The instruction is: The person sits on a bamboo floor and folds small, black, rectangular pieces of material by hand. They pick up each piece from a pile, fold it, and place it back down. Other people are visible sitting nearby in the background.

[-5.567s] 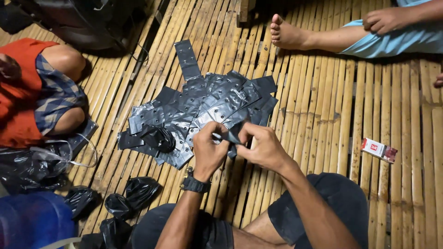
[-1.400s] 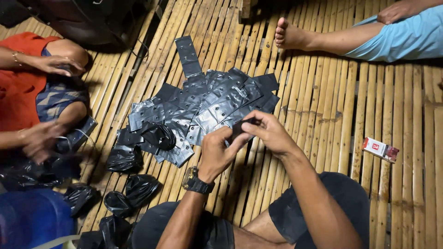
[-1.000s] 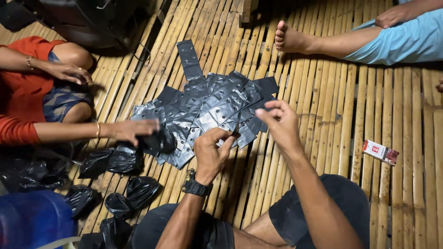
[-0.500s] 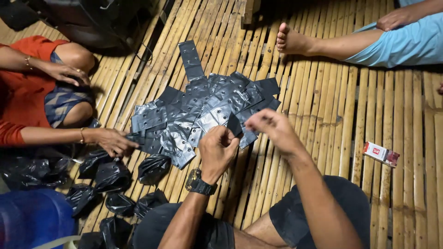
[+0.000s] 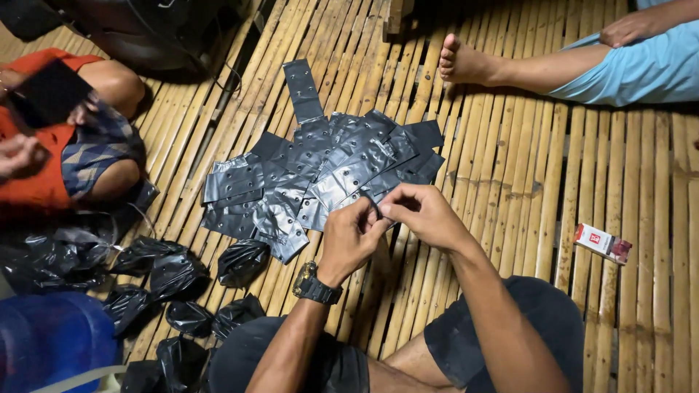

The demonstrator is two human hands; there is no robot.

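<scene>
left hand [image 5: 351, 236] and right hand [image 5: 421, 213] fingertips meeting, black plastic bags [image 5: 320, 175] just beyond

Glossy black plastic sheets [image 5: 320, 178], dotted with rows of small punched holes, are seen spread over a floor of pale tan bamboo slats [image 5: 510, 167]. Crumpled black bags [image 5: 175, 280] are shown lower left, beside a translucent blue container [image 5: 51, 338]. A black wristwatch [image 5: 314, 285] with a brass-toned edge is worn on the left hand [image 5: 352, 236]. Dark shorts [image 5: 524, 331] are worn by the same person. An orange-red garment [image 5: 36, 182] and blue plaid cloth [image 5: 98, 149] are visible at left, light blue fabric [image 5: 641, 69] at upper right, and a small red-and-white box [image 5: 602, 242] at right.
</scene>
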